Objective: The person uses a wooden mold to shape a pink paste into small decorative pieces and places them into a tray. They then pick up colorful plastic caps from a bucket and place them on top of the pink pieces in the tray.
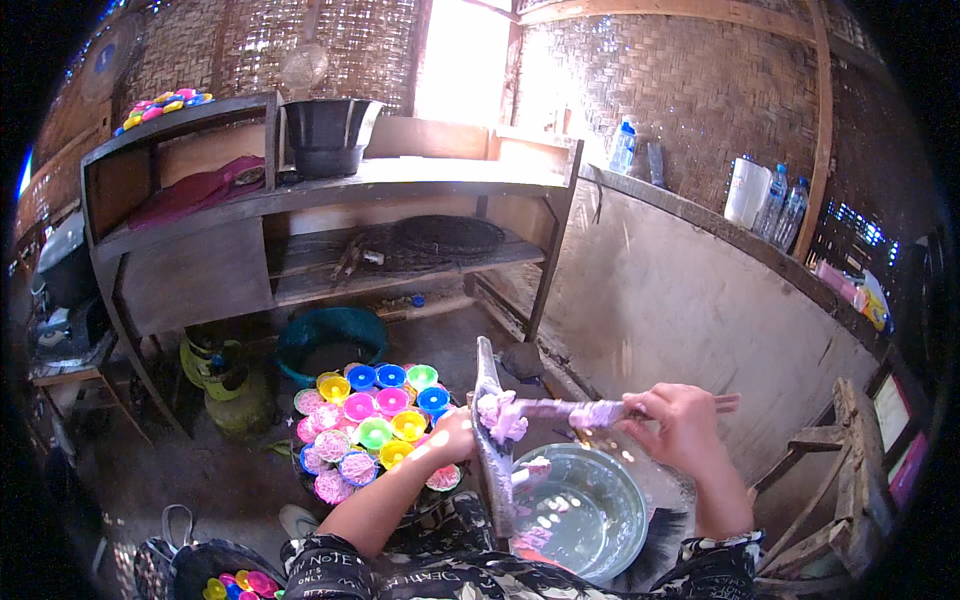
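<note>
My left hand [452, 440] is closed on a narrow, smeared upright board [492, 465]; the board hides part of its fingers. A lump of pale pink dough [502, 416] clings to the board's face. My right hand [672, 422] grips a wooden stick [560, 408] lying level, its far end touching the dough and more pink paste stuck along it. Below both hands stands a grey-green basin [638, 505] with pinkish residue inside. Beyond my left forearm sit several bright plastic cups [374, 433], some filled with pink stringy strands [358, 468].
A teal tub [290, 345] and green gas cylinders [240, 405] stand on the floor before a wooden shelf unit [420, 192] bearing a black tub [328, 140]. At right is a wooden frame [850, 470]. Low at left, a dark bag [180, 570] holds more coloured cups.
</note>
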Available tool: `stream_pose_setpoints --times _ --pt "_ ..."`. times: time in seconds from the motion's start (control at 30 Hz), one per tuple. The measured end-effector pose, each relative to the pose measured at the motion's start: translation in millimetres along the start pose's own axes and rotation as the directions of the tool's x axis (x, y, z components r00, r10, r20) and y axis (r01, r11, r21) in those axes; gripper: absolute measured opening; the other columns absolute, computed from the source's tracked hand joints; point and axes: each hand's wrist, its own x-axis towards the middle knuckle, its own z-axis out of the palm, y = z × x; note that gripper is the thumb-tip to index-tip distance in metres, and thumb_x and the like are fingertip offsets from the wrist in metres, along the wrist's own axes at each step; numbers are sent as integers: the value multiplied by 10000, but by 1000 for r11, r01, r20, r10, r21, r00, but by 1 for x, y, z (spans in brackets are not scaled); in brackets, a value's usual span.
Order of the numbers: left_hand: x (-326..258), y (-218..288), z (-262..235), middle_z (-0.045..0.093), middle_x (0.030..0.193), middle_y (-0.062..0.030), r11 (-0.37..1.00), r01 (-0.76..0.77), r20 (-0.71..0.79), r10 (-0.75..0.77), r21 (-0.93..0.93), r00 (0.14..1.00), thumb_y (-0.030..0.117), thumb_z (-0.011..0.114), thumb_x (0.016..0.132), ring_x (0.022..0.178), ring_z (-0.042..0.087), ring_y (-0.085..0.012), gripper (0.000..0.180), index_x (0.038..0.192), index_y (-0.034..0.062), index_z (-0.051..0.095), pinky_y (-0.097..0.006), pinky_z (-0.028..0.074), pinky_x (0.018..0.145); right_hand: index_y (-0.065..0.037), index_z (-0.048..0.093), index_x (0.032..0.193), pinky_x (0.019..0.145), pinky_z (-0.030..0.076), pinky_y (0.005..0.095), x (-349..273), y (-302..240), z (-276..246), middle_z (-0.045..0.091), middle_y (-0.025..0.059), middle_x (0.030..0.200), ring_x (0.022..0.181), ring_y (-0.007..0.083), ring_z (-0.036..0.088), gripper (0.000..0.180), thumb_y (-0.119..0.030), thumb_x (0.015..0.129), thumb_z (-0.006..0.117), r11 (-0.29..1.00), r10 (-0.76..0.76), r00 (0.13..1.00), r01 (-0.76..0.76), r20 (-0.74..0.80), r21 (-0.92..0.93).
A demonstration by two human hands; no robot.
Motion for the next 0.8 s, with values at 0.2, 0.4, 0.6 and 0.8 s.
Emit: stream_pose_setpoints --times 0.2,0.4,0.6,0.8 --pt "3 -8 2 618 1090 -83 977 39 4 -39 -210 999 279 731 690 1013 583 -216 479 1111 88 604 -333 441 895 -103 674 880 575 495 362 -14 18 59 631 71 737 658 252 626 257 -281 703 729 979 82 996 -71 -46 193" --pt "1 -5 -2 621 1087 -102 993 109 0 -109 -43 994 310 719 699 1003 591 -243 494 1131 104 598 -337 453 861 -107 683 884 570 497 349 -18 22 44 639 73 727 650 253 629 284 -342 728 711 955 13 999 -28 51 295" --pt "-6 28 11 620 1060 -127 981 -179 -184 162 -75 969 322 654 708 967 601 -284 476 1157 174 599 -366 467 838 -128 682 861 566 485 383 16 25 -11 632 78 686 644 263 624 221 -331 809 610 997 -48 938 24 342 74" --pt "-2 50 25 618 1025 -153 996 -90 -132 86 -28 987 325 642 710 922 610 -321 420 1081 129 617 -402 480 808 -103 612 731 526 469 406 40 -4 -2 615 66 650 635 254 628 271 -349 827 556 979 -65 850 156 523 -133"
